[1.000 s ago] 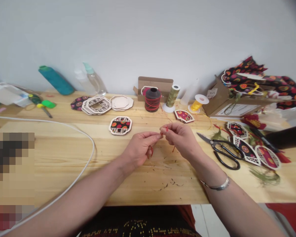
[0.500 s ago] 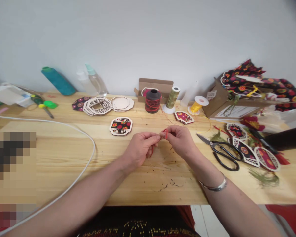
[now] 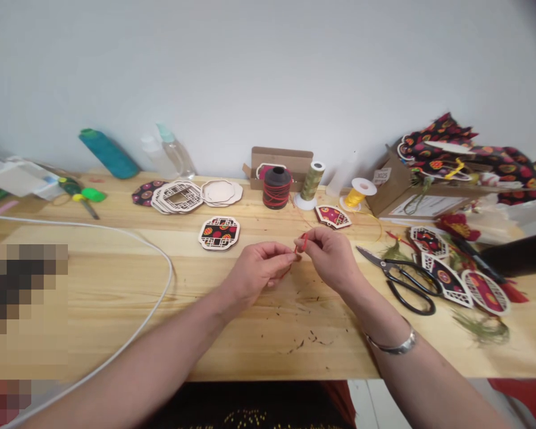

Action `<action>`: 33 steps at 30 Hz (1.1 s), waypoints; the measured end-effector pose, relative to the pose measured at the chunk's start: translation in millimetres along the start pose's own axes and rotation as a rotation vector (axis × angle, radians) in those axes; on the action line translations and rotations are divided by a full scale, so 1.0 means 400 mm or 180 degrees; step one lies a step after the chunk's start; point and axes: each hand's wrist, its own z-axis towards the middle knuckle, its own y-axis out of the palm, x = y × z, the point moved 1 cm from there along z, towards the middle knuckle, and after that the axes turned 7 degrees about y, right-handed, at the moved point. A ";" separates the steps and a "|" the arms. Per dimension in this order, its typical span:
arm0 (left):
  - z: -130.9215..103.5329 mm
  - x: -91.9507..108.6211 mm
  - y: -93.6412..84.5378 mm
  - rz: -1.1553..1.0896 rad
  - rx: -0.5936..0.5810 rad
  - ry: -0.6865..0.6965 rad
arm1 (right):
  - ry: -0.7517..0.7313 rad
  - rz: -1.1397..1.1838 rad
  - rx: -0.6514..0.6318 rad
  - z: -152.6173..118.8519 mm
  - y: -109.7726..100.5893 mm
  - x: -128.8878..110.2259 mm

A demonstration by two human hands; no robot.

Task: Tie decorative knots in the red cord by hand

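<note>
A thin red cord (image 3: pixel 295 249) runs between my two hands above the wooden table. My left hand (image 3: pixel 264 265) pinches it between thumb and forefinger, and a length of cord shows below those fingers. A small loop of the same cord stands at the fingertips of my right hand (image 3: pixel 324 253), which is closed on it. Beyond my left hand lies an octagonal wooden pendant (image 3: pixel 220 233) with patterned cloth inside. Black-handled scissors (image 3: pixel 399 275) lie to the right of my right hand, blades pointing toward it.
Behind my hands stand a spool of dark red thread (image 3: pixel 277 187), a green thread cone (image 3: pixel 312 183) and a yellow cord spool (image 3: pixel 358 193). A cardboard box (image 3: pixel 390 187) with patterned cloth is at the right. A white cable (image 3: pixel 163 286) curves across the left side. Lattice frames (image 3: pixel 178 196) lie at the back.
My fingertips have drawn slightly apart, so a short stretch of red cord now shows between them. The view has tipped up slightly.
</note>
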 end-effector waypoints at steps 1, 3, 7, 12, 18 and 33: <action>0.000 0.000 0.000 0.0187 -0.0006 0.0024 | 0.0054 0.0050 -0.0025 -0.001 0.000 -0.002; -0.002 -0.001 0.000 0.0696 0.0064 0.0136 | 0.0175 0.0181 -0.0104 -0.003 0.001 -0.004; -0.004 -0.006 0.002 0.1511 0.0164 0.0683 | 0.0442 0.0663 -0.0391 -0.006 0.007 0.002; -0.007 -0.018 0.002 0.2038 0.0010 0.1259 | 0.0703 0.1280 -0.0660 -0.008 0.017 0.006; -0.019 0.000 -0.010 0.2602 0.0913 0.2227 | 0.0571 0.0954 -0.0548 -0.008 0.011 -0.003; 0.002 -0.003 0.002 -0.0053 0.0127 0.0240 | 0.0566 0.0789 -0.0654 -0.013 0.009 -0.010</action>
